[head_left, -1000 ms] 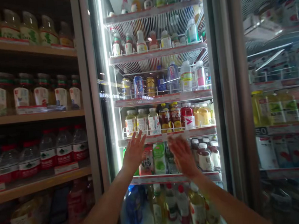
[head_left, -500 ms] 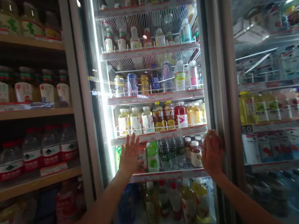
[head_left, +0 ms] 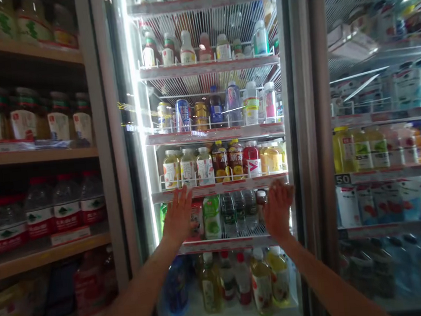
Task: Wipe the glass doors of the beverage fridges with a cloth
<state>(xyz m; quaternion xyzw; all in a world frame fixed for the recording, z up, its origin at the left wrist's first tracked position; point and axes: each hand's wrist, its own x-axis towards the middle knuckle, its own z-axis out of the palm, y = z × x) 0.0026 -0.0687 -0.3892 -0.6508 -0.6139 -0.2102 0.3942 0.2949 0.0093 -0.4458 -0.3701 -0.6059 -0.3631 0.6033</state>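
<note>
My left hand is raised with its fingers stretched upward, level with the fourth shelf edge of the lit drinks cooler. It holds nothing. Red packs and a green bottle show just right of it. On the right side of the cooler, my right hand is also up, fingers extended and slightly blurred, nothing in it. It partly covers small brown bottles. Reflections suggest a glass door in front of the shelves; whether either palm touches it, I cannot tell.
Metal door frames stand on the cooler's right. Another cooler section with bottles and cartons lies beyond. To the left, wooden shelves carry jars and red-capped water bottles. More bottles stand at the cooler's bottom.
My right hand has moved left, away from the door frame's edge, and its fingers now point more upward. My left hand stays nearly in place. The view has shifted slightly.
</note>
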